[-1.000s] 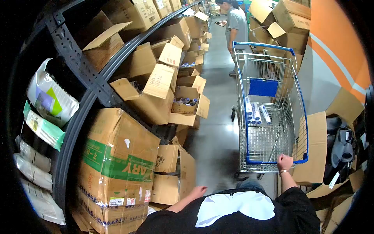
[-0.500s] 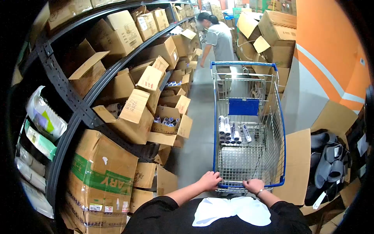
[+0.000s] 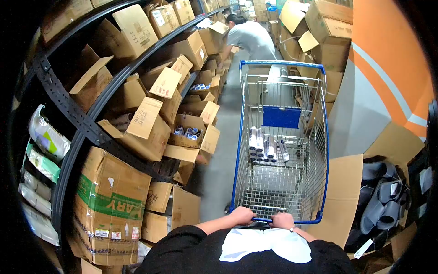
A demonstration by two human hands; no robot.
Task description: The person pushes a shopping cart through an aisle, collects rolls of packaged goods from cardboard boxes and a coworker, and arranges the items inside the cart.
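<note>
One cart (image 3: pixel 283 62): straight ahead of my camera, between shelf (image 3: pixel 75 114) and wall (image 3: pixel 392 64), its length pointing down the passage, which I judge suits the narrow space.
Tubes (image 3: pixel 271 147): bunched on the cart's floor below the blue panel (image 3: pixel 281 117), ends toward me; lying close probably keeps them from rolling.
Left hand (image 3: pixel 242 215): curled closed on the near bar (image 3: pixel 262 220), fingertips hidden from me.
Right hand (image 3: pixel 283 221): also closed on the bar, near the left, a short gap between; I read it as a steering grip.
Open box (image 3: pixel 210 139): at left, holding similar tubes, flaps out, likely for easy reach.
Shoes (image 3: pixel 373 208): heaped in a carton (image 3: pixel 340 189) at right.
Co-worker (image 3: pixel 253 39): bent toward the shelf, beyond the cart.
</note>
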